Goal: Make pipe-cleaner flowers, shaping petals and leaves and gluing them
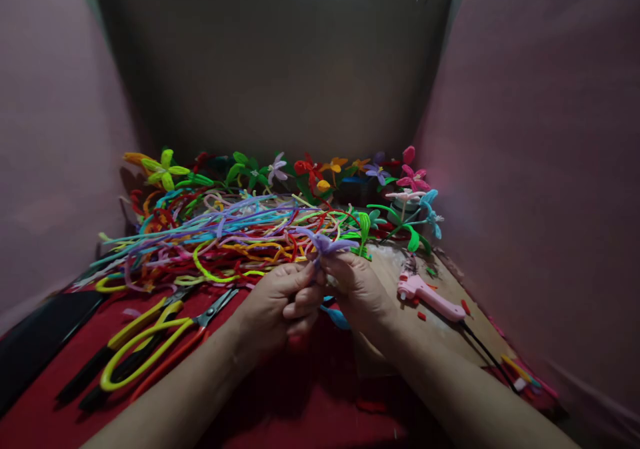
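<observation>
A purple pipe-cleaner flower (325,242) is held up between both hands in the middle of the head view. My left hand (293,295) is closed, its thumb and fingers pinching the flower at its base. My right hand (357,289) pinches the same flower from the other side, near the lower petals. The fingertips hide the flower's underside. Just below the hands, a blue pipe-cleaner petal shape (337,317) is partly covered by the right hand.
Loose coloured pipe cleaners (225,242) are heaped behind the hands. Yellow-handled scissors (145,352) and pliers (135,322) lie at left on the red cloth (200,375). A pink glue gun (430,295) rests on a board (385,269) at right. Finished flowers (307,169) line the back.
</observation>
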`<state>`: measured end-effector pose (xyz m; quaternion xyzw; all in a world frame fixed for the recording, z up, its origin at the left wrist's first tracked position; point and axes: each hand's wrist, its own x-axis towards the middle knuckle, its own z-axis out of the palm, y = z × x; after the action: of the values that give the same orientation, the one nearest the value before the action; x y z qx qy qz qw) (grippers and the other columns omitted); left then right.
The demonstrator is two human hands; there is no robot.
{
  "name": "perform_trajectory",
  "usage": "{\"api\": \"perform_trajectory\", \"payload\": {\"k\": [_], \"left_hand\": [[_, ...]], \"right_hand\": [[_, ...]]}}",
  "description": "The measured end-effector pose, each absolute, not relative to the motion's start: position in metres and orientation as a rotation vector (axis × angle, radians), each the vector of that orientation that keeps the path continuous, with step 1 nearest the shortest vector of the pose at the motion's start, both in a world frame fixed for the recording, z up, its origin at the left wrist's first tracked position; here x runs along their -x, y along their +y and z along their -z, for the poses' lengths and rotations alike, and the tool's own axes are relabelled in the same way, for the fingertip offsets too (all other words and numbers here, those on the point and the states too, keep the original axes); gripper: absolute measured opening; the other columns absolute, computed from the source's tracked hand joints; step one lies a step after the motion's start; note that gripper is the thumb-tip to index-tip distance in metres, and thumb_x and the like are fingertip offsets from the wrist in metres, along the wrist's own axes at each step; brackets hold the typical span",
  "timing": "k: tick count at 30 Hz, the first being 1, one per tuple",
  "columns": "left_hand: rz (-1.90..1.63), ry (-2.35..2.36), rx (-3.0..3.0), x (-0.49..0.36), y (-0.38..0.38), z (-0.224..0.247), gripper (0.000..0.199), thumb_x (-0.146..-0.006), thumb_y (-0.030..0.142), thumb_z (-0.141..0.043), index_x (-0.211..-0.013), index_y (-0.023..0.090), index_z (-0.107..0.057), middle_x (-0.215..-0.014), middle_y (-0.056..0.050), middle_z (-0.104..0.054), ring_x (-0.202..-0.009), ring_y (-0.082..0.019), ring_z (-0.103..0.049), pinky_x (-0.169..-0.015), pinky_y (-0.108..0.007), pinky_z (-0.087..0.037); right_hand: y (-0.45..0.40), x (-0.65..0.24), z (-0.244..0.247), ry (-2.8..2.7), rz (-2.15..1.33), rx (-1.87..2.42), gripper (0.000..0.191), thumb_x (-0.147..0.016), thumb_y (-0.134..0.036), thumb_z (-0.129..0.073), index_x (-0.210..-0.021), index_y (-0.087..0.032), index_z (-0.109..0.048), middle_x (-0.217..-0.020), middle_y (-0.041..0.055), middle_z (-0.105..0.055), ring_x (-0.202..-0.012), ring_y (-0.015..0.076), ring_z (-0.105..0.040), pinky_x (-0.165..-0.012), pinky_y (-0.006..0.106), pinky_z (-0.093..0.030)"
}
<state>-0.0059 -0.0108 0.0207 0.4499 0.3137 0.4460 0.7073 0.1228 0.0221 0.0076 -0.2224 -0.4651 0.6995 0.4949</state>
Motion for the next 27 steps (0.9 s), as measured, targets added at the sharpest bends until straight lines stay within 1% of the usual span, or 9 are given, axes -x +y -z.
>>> {"api": "perform_trajectory", "payload": {"k": [3,5,7,10,13,16,20,24,27], "left_hand": [[-1.180,1.078,-1.420,0.006,-0.010,-0.018,0.026,-0.079,0.041,-0.052,-0.069,0.016,-0.055,-0.050,0.002,-0.050,-0.041,-0.008,-0.041,-0.041,-0.019,-0.034],[-1.333,1.333,-1.680,0.006,-0.010,-0.015,0.019,-0.075,0.036,-0.058,-0.077,0.017,-0.058,-0.062,0.000,-0.057,-0.052,-0.010,-0.049,-0.050,-0.020,-0.037],[-1.378,1.467,-1.867,0.005,-0.010,-0.011,0.014,-0.077,0.032,-0.056,-0.075,0.018,-0.057,-0.060,0.002,-0.054,-0.052,-0.010,-0.047,-0.052,-0.021,-0.035],[-1.333,1.486,-1.908,0.004,-0.011,-0.010,0.019,-0.082,0.030,-0.046,-0.070,0.018,-0.053,-0.053,0.003,-0.047,-0.046,-0.008,-0.041,-0.049,-0.021,-0.033],[-1.322,1.415,-1.686,0.003,-0.014,-0.017,0.021,-0.083,0.032,-0.044,-0.069,0.018,-0.050,-0.050,0.005,-0.044,-0.042,-0.006,-0.038,-0.043,-0.018,-0.031],[-1.295,1.274,-1.404,0.001,-0.015,-0.025,0.019,-0.080,0.031,-0.049,-0.067,0.017,-0.047,-0.047,0.007,-0.042,-0.035,-0.004,-0.033,-0.036,-0.016,-0.026],[-1.251,1.095,-1.133,0.002,-0.014,-0.027,0.019,-0.077,0.033,-0.055,-0.069,0.016,-0.048,-0.043,0.008,-0.042,-0.031,-0.002,-0.028,-0.031,-0.014,-0.022],[-1.178,0.917,-0.970,0.003,-0.011,-0.023,0.025,-0.079,0.033,-0.054,-0.063,0.016,-0.045,-0.039,0.009,-0.034,-0.029,-0.001,-0.020,-0.028,-0.012,-0.022],[-1.122,0.723,-0.846,0.004,-0.009,-0.019,0.014,-0.080,0.024,-0.052,-0.070,0.015,-0.050,-0.043,0.010,-0.032,-0.031,-0.001,-0.011,-0.027,-0.011,-0.021]], "right_hand": [[0.021,-0.122,-0.007,-1.111,-1.563,0.641,0.020,-0.069,-0.035,-0.066,-0.062,-0.016,-0.064,-0.054,-0.0032,-0.045,-0.047,0.0064,-0.031,-0.046,0.022,-0.028],[0.021,-0.121,-0.008,-1.146,-1.490,0.695,0.019,-0.069,-0.034,-0.066,-0.064,-0.016,-0.066,-0.057,-0.0024,-0.047,-0.050,0.0070,-0.034,-0.048,0.021,-0.029],[0.020,-0.120,-0.009,-1.170,-1.430,0.714,0.018,-0.068,-0.034,-0.067,-0.065,-0.016,-0.068,-0.060,-0.0016,-0.050,-0.054,0.0078,-0.038,-0.050,0.021,-0.032],[0.018,-0.117,-0.011,-1.181,-1.444,0.694,0.018,-0.068,-0.034,-0.067,-0.068,-0.016,-0.069,-0.062,-0.0010,-0.053,-0.056,0.0082,-0.040,-0.053,0.022,-0.036],[0.017,-0.116,-0.011,-1.217,-1.473,0.622,0.015,-0.068,-0.031,-0.067,-0.072,-0.016,-0.069,-0.065,-0.0012,-0.056,-0.060,0.0090,-0.045,-0.060,0.023,-0.040],[0.018,-0.118,-0.010,-1.287,-1.462,0.572,0.010,-0.068,-0.026,-0.068,-0.068,-0.016,-0.067,-0.064,-0.0019,-0.056,-0.063,0.0094,-0.048,-0.064,0.024,-0.041],[0.020,-0.120,-0.009,-1.268,-1.449,0.611,0.011,-0.069,-0.026,-0.066,-0.075,-0.017,-0.069,-0.067,-0.0013,-0.059,-0.059,0.0083,-0.048,-0.056,0.022,-0.040],[0.022,-0.116,-0.003,-1.120,-1.587,0.546,0.014,-0.069,-0.025,-0.066,-0.080,-0.018,-0.068,-0.071,-0.0012,-0.061,-0.059,0.0078,-0.049,-0.054,0.021,-0.040],[0.022,-0.113,0.000,-0.984,-1.745,0.432,0.007,-0.069,-0.024,-0.066,-0.074,-0.018,-0.065,-0.064,-0.0033,-0.058,-0.053,0.0070,-0.048,-0.052,0.020,-0.040]]}}
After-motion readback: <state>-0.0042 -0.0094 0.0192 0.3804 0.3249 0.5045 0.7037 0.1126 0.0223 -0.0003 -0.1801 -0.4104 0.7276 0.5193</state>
